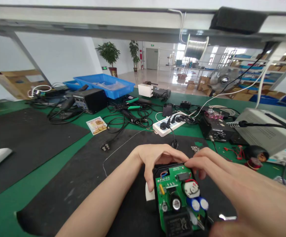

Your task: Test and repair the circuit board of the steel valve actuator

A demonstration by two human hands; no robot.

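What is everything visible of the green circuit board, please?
The green circuit board sits facing the camera in a black housing over the black mat. It carries two blue capacitors, a printed black block, a yellow part and coloured wires. The left hand holds the housing; the right hand touches its upper right corner.

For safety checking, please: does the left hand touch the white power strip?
Apart: the head view shows black mat between the left hand and power strip.

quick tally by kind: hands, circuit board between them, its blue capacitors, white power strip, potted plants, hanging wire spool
Left hand and right hand: 2
Circuit board: 1
Blue capacitors: 2
White power strip: 1
Potted plants: 2
Hanging wire spool: 1
Total: 9
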